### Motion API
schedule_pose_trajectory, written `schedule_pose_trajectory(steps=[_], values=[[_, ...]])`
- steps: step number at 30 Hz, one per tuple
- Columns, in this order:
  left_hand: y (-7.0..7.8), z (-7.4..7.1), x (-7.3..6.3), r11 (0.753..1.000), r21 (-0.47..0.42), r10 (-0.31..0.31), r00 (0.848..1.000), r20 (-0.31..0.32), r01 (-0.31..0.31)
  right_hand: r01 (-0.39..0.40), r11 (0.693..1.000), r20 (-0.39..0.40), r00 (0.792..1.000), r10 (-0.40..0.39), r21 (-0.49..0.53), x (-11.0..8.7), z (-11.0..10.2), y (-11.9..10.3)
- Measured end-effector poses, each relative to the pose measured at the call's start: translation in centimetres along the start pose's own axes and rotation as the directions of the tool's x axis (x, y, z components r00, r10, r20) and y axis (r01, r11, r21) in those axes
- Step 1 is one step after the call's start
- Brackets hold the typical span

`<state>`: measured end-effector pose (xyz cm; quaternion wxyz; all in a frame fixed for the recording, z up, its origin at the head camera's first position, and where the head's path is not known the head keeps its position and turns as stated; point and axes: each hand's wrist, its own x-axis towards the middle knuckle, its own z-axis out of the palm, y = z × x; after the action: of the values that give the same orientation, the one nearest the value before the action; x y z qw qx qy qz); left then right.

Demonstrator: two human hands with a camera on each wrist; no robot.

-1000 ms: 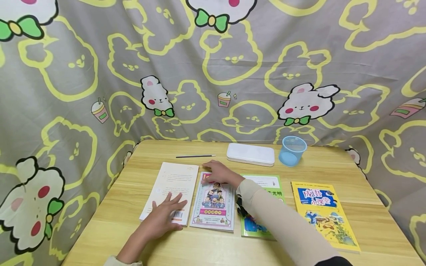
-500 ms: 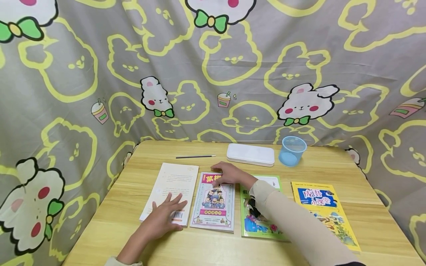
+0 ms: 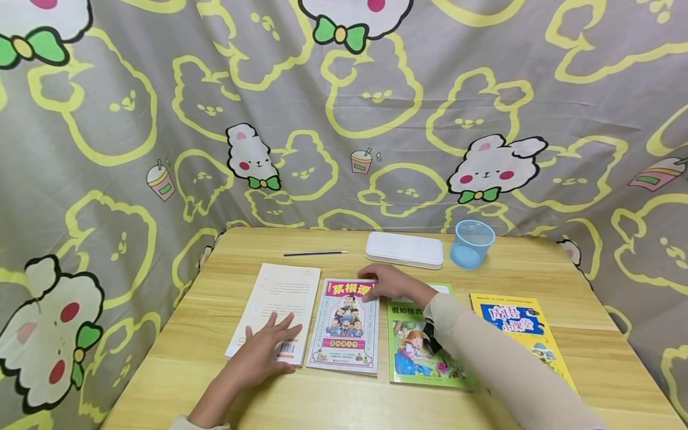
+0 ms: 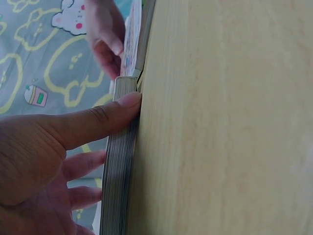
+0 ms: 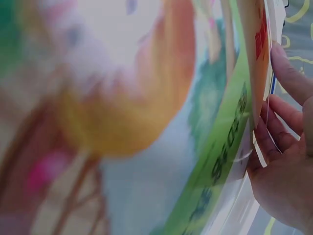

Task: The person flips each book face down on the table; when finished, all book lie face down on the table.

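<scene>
A cream book (image 3: 285, 292) lies back cover up at the left, a barcode near its lower corner. My left hand (image 3: 263, 352) rests on it with fingers spread; in the left wrist view the thumb (image 4: 105, 120) presses along the book's page edge (image 4: 120, 147). Beside it lies a purple-bordered book (image 3: 344, 325) with cartoon figures. My right hand (image 3: 395, 283) hovers over that book's upper right corner, fingers loosely bent. The green book (image 3: 414, 352) lies partly under my right forearm and fills much of the right wrist view, where the right hand (image 5: 286, 142) shows beyond it.
A yellow book (image 3: 516, 325) lies at the right, partly behind the right sleeve. Along the back of the wooden table (image 3: 177, 382) are a pencil (image 3: 316, 253), a white pencil case (image 3: 405, 249) and a blue translucent cup (image 3: 472, 246). A patterned curtain (image 3: 344, 119) hangs behind.
My right hand has slid rightward across the top of the purple-bordered book, uncovering its title and more of the green book. The left hand and the books have stayed in place.
</scene>
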<state>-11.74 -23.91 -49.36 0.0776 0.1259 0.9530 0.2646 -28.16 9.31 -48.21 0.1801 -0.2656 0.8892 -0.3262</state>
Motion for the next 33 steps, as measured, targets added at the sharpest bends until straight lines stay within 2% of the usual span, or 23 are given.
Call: schedule_pose_trajectory(steps=[18,28,33], values=[[0.4,-0.1,-0.2,1.0,0.006,-0.003,1.0,-0.006,0.003,-0.021,1.0,-0.036,0.999,0.02,-0.012,-1.1,-0.3,2.1],[1.4,-0.1,-0.3,0.999,0.049,-0.015,1.0,-0.013,0.016,-0.003,1.0,-0.02,1.0,0.003,0.02,-1.0,-0.4,2.7],[2.3,0.2,-0.1,0.997,0.075,0.018,0.999,-0.041,-0.014,-0.018,0.999,-0.009,1.0,0.018,0.052,-0.9,-0.5,3.1]])
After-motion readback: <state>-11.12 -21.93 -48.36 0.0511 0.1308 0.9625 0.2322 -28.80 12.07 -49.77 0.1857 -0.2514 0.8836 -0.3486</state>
